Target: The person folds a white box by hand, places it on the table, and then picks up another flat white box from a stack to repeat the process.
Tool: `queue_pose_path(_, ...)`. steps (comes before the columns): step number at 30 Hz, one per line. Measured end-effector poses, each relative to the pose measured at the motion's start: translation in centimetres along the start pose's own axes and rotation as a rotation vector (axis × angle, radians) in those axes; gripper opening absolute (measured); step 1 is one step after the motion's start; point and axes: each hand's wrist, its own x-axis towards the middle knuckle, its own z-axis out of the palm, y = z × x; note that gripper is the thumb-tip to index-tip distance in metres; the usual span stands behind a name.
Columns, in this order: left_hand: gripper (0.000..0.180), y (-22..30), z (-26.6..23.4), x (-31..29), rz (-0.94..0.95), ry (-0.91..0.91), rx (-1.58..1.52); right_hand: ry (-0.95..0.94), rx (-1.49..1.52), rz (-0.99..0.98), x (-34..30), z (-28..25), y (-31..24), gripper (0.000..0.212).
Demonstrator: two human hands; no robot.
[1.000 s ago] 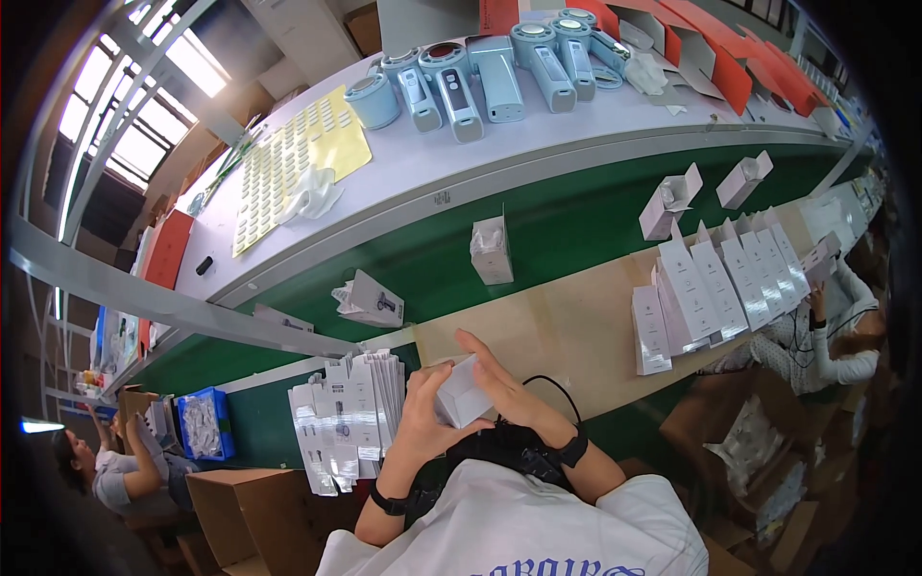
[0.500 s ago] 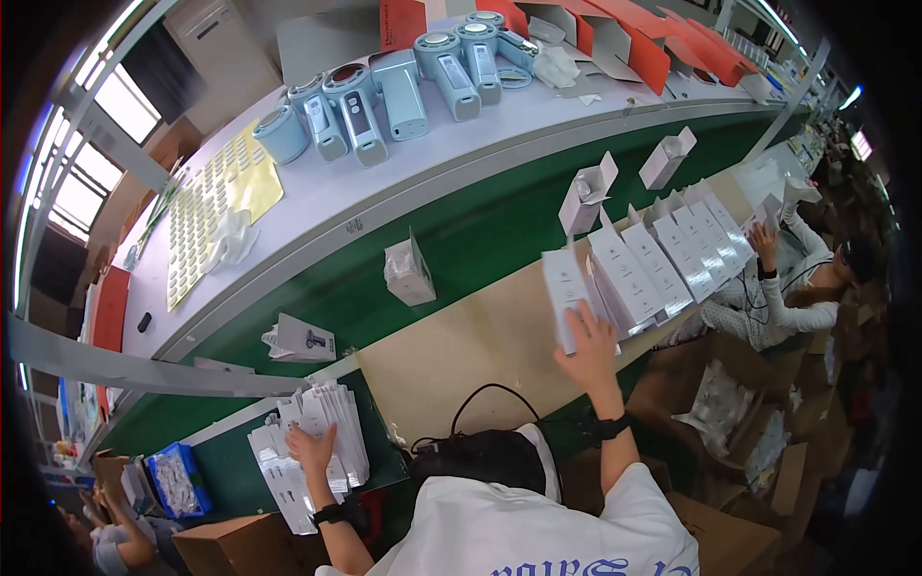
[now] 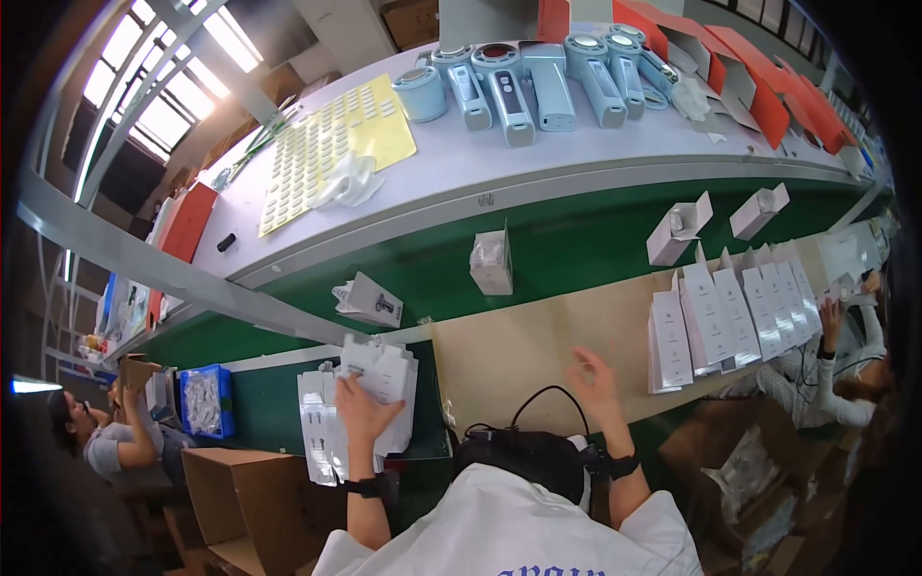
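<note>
My left hand [image 3: 363,411] rests on a pile of flat, folded white cartons [image 3: 392,376], thumb spread from the fingers. More flat white cartons [image 3: 319,427] lie fanned beside it on the left. Over the tan board [image 3: 509,350] my right hand [image 3: 595,386] is raised, its fingers loosely bent and apart with nothing between them. Farther right, a row of upright white cartons [image 3: 713,322] leans together, the nearest carton [image 3: 669,336] standing apart from my right hand.
Opened white boxes [image 3: 492,261] stand along the green surface. The raised white shelf holds light-blue handheld devices [image 3: 504,101], a yellow sticker sheet [image 3: 379,134] and red boxes [image 3: 768,106]. A blue bin [image 3: 206,398] and a cardboard box [image 3: 254,499] are left. Co-workers sit at both sides.
My right hand has let go of the carton at the row's near end and drawn back left. My left hand stays on the pile. The whole view has shifted.
</note>
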Motion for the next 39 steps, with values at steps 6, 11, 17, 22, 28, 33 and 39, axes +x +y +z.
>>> queue_pose_path(6,0.099,11.6,-6.9,-3.7,0.507,-0.165,-0.160,-0.570,0.835,0.206,1.2,4.7,-6.6,0.036)
queue_pose_path(11,0.100,13.0,-8.1,-4.3,0.674,-0.246,-0.217,-0.824,0.615,0.200,2.3,4.6,-6.7,0.036)
queue_pose_path(17,0.098,14.1,-7.6,-4.6,0.805,-0.259,-0.351,-0.795,0.530,0.077,2.5,3.7,-7.3,0.037)
queue_pose_path(22,0.096,14.5,-7.9,-4.4,0.803,-0.191,-0.333,-0.702,0.452,0.138,3.2,4.0,-6.0,0.033)
queue_pose_path(28,0.091,13.9,-5.2,-3.2,0.532,0.077,-0.391,-0.666,1.505,0.348,1.5,3.9,-7.1,0.051)
queue_pose_path(33,0.075,18.2,-4.0,-5.6,0.479,0.297,-0.303,-0.235,0.999,-0.155,-2.3,10.0,-6.7,0.063)
queue_pose_path(39,0.061,17.8,-5.6,-4.2,0.520,-0.147,-1.064,-0.230,1.034,-0.110,-1.3,7.0,-9.4,0.065)
